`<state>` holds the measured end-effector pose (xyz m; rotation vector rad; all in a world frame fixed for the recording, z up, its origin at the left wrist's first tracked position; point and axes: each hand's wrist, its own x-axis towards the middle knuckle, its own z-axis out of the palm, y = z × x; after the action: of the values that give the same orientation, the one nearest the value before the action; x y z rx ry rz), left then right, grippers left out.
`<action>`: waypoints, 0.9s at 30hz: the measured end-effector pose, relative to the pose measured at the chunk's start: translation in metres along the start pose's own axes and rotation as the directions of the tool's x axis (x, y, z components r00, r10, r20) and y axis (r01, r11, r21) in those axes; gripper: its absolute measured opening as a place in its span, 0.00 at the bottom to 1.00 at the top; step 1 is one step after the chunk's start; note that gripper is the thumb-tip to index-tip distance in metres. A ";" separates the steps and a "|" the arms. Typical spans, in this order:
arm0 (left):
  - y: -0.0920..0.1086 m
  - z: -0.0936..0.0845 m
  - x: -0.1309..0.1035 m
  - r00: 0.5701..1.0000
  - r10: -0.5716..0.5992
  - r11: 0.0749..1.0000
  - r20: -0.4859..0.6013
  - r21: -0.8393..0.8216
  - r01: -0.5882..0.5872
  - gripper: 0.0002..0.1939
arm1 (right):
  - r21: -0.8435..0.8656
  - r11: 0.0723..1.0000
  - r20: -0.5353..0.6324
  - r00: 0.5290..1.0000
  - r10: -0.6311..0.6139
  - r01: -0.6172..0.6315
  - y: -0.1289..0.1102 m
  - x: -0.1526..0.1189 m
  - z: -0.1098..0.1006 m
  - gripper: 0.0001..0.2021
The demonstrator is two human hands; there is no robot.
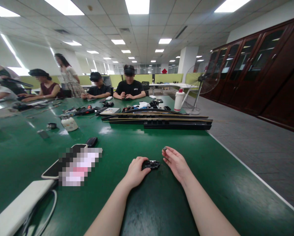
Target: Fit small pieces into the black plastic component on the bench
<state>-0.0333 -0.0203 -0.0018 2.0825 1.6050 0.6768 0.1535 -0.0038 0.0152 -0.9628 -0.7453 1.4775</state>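
Observation:
My left hand (pixel 136 172) is closed on the left end of a small black plastic part (pixel 152 164), which lies on the green tabletop (pixel 127 137). Some light metallic detail shows along the part's upper side; its exact kind is too small to make out. To the right of it, slightly raised, my right hand (pixel 176 162) pinches a small grey metal piece (pixel 165 149) between thumb and fingertips. The grey piece is apart from the black part. Fingers partly cover both things.
Left of my hands lie a phone (pixel 53 169), a black object (pixel 92 141) and a white box-like device (pixel 19 208) with a cable. Long black rails (pixel 177 124) cross the table ahead, with a white bottle (pixel 179 101) behind. Several people sit across the table.

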 end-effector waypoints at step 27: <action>0.000 -0.001 0.001 1.000 -0.002 1.000 0.001 0.003 0.002 0.18 | 0.213 0.976 -0.019 0.998 0.061 -0.056 -0.001 0.002 -0.003 0.11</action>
<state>-0.0331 -0.0198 -0.0010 2.0824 1.6090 0.6731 0.1562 -0.0022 0.0141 -0.8445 -0.5319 1.5583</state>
